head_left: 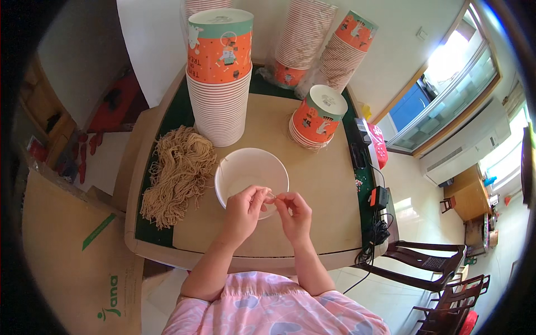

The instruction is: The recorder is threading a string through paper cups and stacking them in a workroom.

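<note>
My left hand and my right hand meet over the near side of a white paper bucket, whose open mouth faces up. Both are closed in a pinch, fingertips almost touching. Between them is a thin pale strand that looks like cord; the fingers hide most of it. A short tan bit shows at the bucket's far left rim. Left of the bucket lies a large loose bundle of tan cord.
Behind the bucket rises a tall stack of upturned orange-and-green paper buckets. A shorter stack stands right, with plastic-wrapped stacks farther back. A power strip and black cables line the table's right edge. A large cardboard box stands left.
</note>
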A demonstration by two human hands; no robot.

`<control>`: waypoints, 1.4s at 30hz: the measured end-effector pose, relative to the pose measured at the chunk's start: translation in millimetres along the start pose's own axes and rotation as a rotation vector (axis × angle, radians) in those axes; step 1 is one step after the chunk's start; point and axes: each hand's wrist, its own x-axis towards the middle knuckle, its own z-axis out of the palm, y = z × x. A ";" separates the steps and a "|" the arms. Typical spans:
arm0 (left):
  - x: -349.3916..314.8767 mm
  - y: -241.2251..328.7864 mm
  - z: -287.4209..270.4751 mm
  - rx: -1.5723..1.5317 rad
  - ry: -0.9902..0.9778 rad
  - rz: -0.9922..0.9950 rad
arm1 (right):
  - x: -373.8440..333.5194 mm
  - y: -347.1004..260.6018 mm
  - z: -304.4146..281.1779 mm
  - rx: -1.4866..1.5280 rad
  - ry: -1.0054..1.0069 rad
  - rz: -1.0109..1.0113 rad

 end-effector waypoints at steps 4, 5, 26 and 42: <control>-2.8 1.1 0.2 -0.012 -0.027 0.047 | 1.0 -4.9 0.5 0.014 -0.008 -0.012; -2.3 1.3 0.8 0.030 -0.024 0.066 | 1.2 -4.7 0.3 0.014 -0.008 -0.012; -0.4 5.7 5.4 0.058 -0.020 0.091 | 11.5 -14.9 -9.5 -0.080 -0.066 -0.076; 7.1 34.9 -5.0 -0.258 -0.221 0.078 | 10.8 -10.2 -30.9 -0.192 -0.082 -0.193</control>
